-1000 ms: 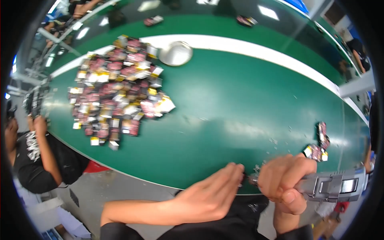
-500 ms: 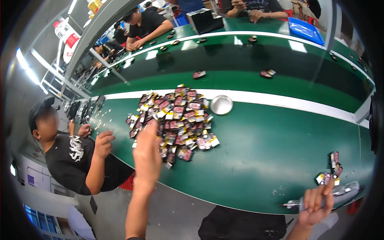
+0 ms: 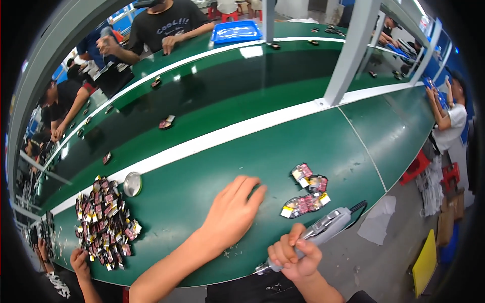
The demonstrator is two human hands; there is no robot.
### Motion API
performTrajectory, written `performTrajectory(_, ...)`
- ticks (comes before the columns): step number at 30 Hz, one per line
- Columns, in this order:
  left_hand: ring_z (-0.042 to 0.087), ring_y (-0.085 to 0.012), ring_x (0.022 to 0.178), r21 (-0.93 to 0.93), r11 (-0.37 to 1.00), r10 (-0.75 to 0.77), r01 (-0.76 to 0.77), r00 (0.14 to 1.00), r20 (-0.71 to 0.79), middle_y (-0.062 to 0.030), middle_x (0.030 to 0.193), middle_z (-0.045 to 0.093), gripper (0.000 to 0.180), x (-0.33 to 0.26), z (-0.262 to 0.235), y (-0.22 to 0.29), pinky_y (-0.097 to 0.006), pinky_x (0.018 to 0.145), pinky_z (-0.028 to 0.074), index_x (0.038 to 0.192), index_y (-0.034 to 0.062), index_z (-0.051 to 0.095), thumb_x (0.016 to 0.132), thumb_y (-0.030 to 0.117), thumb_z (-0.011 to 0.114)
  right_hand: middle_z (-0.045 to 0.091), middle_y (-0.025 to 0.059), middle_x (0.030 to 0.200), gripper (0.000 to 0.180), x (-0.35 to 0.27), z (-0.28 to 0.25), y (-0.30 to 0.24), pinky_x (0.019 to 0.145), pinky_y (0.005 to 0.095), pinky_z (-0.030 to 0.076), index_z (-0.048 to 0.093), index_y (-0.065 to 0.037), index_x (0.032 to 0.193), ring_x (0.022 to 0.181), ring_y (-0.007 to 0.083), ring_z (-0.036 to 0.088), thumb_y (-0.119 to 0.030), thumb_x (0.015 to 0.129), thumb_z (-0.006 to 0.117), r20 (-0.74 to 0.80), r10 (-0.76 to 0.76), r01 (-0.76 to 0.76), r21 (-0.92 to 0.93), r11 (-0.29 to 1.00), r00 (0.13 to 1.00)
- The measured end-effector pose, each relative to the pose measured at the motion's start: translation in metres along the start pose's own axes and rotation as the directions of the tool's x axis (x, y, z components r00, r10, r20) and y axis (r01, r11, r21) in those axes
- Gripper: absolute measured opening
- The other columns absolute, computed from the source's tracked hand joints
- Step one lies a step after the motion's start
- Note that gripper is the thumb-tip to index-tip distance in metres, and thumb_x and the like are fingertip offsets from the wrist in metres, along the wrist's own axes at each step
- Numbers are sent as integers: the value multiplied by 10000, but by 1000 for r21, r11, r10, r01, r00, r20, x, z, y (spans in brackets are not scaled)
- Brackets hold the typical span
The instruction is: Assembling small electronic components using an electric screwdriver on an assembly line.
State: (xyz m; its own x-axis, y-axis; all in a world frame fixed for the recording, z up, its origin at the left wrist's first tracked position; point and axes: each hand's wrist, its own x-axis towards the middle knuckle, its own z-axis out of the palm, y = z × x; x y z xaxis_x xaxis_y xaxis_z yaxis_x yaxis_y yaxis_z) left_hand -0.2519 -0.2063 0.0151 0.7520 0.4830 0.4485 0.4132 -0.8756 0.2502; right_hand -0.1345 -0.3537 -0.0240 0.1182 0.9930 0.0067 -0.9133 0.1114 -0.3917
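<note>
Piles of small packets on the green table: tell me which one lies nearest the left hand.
The small cluster just right of the left hand; the big heap lies far left.

I see a round metal dish (image 3: 132, 184) beside a heap of small packets (image 3: 105, 223); a blue tray (image 3: 236, 31) lies well beyond the dish.

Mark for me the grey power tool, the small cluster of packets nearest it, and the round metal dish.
grey power tool (image 3: 323, 228): head view, on the middle of its body.
small cluster of packets (image 3: 305, 204): head view, on the lower row of packets.
round metal dish (image 3: 132, 184): head view, on its centre.
</note>
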Motion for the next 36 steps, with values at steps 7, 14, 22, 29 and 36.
performTrajectory(7,567,-271,838,-60,996,73,-66,992,105,-102,916,564,190,55,49,12,-368,709,498,931,-29,634,760,51,660,388,4,525,103,-2,-2,-4,594,311,372,537,-80,901,454,133,397,-173,890,495,25,47,-50,105,993,999)
performTrajectory(14,545,-284,763,118,942,282,-315,931,234,-124,813,517,101,62,47,2,-352,662,481,823,-26,566,724,-7,575,386,9,532,97,4,-3,-2,595,329,370,531,-89,907,476,143,396,-173,885,490,40,117,-121,131,984,992)
performTrajectory(22,572,-279,706,-330,919,-242,218,970,-34,-125,780,555,95,-22,-15,3,-353,624,469,862,-23,539,797,-58,598,349,9,494,124,-5,-2,-7,509,332,390,420,-74,826,408,130,348,-177,846,487,-51,15,-14,24,1000,999)
performTrajectory(29,628,-243,707,-759,510,-668,405,742,-53,-163,774,647,27,-129,-41,45,-337,669,523,803,-68,607,808,-83,629,354,16,496,116,19,34,0,495,325,394,385,-78,828,394,135,371,-150,894,448,21,-29,29,-14,999,999)
performTrajectory(36,590,-217,723,-990,9,-751,141,655,86,-166,799,602,165,-154,-37,55,-316,662,494,855,-77,576,935,61,537,391,14,514,100,31,77,29,505,301,397,395,-81,860,402,127,398,-140,920,451,158,-203,215,-62,975,966)
